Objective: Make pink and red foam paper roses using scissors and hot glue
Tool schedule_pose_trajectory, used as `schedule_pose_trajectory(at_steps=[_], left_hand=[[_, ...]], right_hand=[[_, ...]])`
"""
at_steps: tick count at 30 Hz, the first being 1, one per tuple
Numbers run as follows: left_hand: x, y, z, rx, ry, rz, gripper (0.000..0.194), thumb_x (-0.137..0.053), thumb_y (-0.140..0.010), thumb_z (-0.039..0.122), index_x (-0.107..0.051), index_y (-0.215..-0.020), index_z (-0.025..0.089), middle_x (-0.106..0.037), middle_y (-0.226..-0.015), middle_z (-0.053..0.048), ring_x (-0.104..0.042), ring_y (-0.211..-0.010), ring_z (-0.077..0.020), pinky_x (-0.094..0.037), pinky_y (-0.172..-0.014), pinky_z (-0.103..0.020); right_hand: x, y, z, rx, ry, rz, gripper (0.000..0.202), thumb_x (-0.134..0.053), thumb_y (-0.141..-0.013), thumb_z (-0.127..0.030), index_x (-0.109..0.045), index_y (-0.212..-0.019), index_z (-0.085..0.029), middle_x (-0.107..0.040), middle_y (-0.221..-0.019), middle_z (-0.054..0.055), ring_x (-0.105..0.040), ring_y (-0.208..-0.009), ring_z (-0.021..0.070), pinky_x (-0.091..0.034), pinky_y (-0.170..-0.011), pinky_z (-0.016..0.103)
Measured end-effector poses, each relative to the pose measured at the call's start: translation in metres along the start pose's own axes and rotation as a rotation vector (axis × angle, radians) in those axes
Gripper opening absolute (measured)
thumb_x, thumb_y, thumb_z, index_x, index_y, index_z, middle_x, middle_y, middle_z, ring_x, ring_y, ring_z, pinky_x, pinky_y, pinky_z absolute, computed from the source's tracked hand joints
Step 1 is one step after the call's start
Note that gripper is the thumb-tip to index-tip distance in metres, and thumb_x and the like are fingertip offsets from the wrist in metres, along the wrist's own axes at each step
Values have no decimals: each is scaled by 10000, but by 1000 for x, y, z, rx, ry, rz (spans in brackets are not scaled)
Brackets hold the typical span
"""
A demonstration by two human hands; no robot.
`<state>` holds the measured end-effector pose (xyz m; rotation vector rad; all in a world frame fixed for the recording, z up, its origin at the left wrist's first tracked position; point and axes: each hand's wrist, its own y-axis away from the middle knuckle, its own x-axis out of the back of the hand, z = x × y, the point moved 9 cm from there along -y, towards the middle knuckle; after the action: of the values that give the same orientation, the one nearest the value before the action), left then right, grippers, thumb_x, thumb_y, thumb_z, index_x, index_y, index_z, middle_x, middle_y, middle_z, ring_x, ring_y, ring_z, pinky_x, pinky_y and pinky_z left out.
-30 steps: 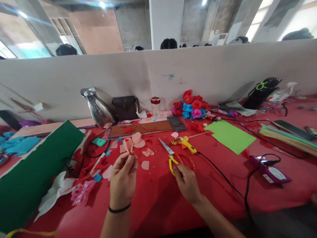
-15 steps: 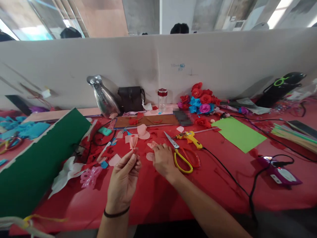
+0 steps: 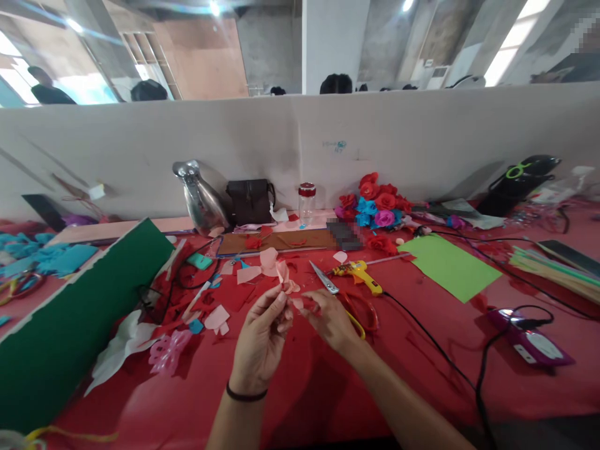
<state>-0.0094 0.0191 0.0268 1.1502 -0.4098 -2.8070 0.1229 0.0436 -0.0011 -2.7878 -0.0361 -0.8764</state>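
My left hand [image 3: 265, 325] pinches the base of a pink paper flower [image 3: 282, 274], which stands upright above the fingertips. Close beside it on the right, my right hand [image 3: 330, 322] holds a small pink paper petal [image 3: 297, 303] at its fingertips, nearly touching the left fingers. Scissors [image 3: 324, 278] with yellow and red handles lie partly hidden behind my right hand. A yellow glue gun [image 3: 360, 273] rests just beyond them. Cut pink paper pieces [image 3: 217, 319] and red scraps lie on the red table to the left of the hands.
A green board [image 3: 94, 294] stands slanted at the left. Paper flowers [image 3: 379, 203], a glass jar [image 3: 307, 203], a dark bag [image 3: 250, 203] and a metal jug [image 3: 199, 200] line the partition. Right are green paper [image 3: 454, 267] and a purple power strip [image 3: 532, 340] with black cables.
My left hand has moved right with the pink flower. My right hand has lifted from the table beside the scissors and come to the left fingers with a petal. The view has tilted up slightly.
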Motion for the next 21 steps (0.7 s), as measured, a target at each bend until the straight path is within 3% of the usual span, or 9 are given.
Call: schedule_pose_trajectory(at_steps=[3,6,8,10,13,16,19,21], left_hand=[[-5,-2,-20,76,-10,-19,209,-767,-578,132,-659,-756,120,-595,-647,-1,-482,-481,-23,-296,-367,-95],[-10,-3,-46,175,-19,-39,197,-753,-595,123,-648,-762,116,-591,-663,-7,-482,-491,-21,-284,-365,-88],[-14,-5,-60,214,-16,-56,192,-751,-599,124,-641,-756,113,-587,-666,-11,-468,-487,-18,-268,-360,-88],[-16,-7,-69,228,-5,-59,195,-753,-602,133,-634,-755,114,-580,-663,-7,-435,-468,-10,-260,-360,-94],[-13,-12,-73,228,7,-44,213,-758,-600,147,-624,-762,118,-564,-651,8,-389,-445,-2,-277,-377,-104],[-5,-16,-68,205,15,-17,204,-752,-598,133,-612,-745,118,-545,-632,22,-366,-435,4,-284,-389,-103],[2,-21,-61,186,33,21,200,-736,-595,112,-601,-741,122,-537,-614,29,-356,-422,1,-276,-382,-108],[5,-24,-60,180,42,39,207,-728,-596,113,-594,-753,128,-543,-612,29,-360,-418,-5,-275,-380,-115]], right_hand=[[40,2,20,-17,82,101,194,-488,-828,-289,-659,-860,-204,-687,-845,60,-621,-740,184,-455,-717,299],[96,0,61,-204,219,298,252,-429,-854,-317,-635,-920,-189,-686,-901,84,-623,-806,204,-451,-753,309],[120,-5,89,-350,417,314,278,-481,-816,-311,-612,-996,-144,-658,-1004,140,-592,-941,248,-421,-813,337],[124,-14,108,-418,510,226,308,-572,-742,-294,-611,-996,-123,-650,-1018,171,-576,-982,282,-399,-826,352],[118,-25,121,-423,492,134,220,-616,-672,-234,-632,-874,-148,-677,-895,142,-610,-890,274,-402,-760,326],[115,-29,122,-422,441,113,134,-583,-682,-240,-605,-785,-158,-673,-836,135,-620,-848,270,-407,-710,315],[117,-27,115,-416,387,146,175,-525,-708,-246,-553,-855,-156,-659,-885,137,-621,-849,254,-423,-691,310],[113,-21,108,-420,217,154,208,-487,-704,-221,-506,-905,-173,-655,-845,85,-633,-741,205,-440,-638,286]])
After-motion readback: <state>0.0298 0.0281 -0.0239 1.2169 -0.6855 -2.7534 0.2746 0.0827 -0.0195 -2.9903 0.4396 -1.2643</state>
